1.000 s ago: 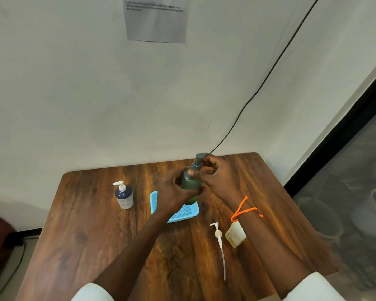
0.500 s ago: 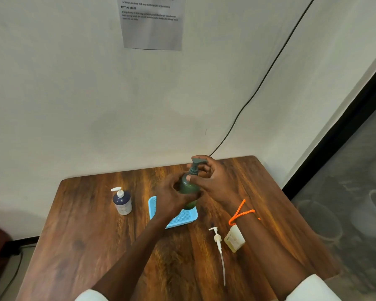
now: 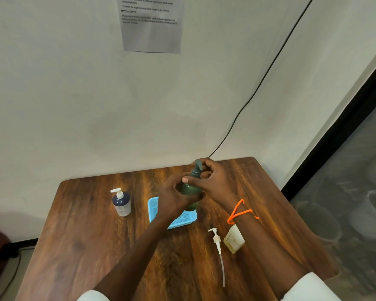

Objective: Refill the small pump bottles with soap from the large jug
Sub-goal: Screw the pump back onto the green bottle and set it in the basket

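The left hand [image 3: 174, 198] wraps the belly of the dark green plastic pump bottle [image 3: 190, 190], its grip clamped round the body, while the right hand [image 3: 215, 183] comes in from 3 o'clock with thumb and fingers pinched about the grey pump head [image 3: 197, 165] and collar. The bottle stands roughly upright, long axis vertical, held just above the far edge of the light blue perforated plastic tray [image 3: 182, 220] at the middle of the brown wooden counter [image 3: 85, 235]. Whether its base touches the tray cannot be told. The coming twist of the pump seems to turn on that vertical axis: the right hand sits directly on top, the left steadies below.

At 9 o'clock of the tray, well apart, stands a navy and white pump bottle with white head [image 3: 121, 203], closed. At 5 o'clock lies a loose white pump with long dip tube [image 3: 218, 246], tube pointing toward 6 o'clock, and just beside it a small pale yellow bottle [image 3: 233, 241], partly hidden under the right wrist with its orange beaded bracelet [image 3: 240, 211]. No large jug is in view. Bare wood lies open toward 7 o'clock; the counter's right edge is near the right forearm
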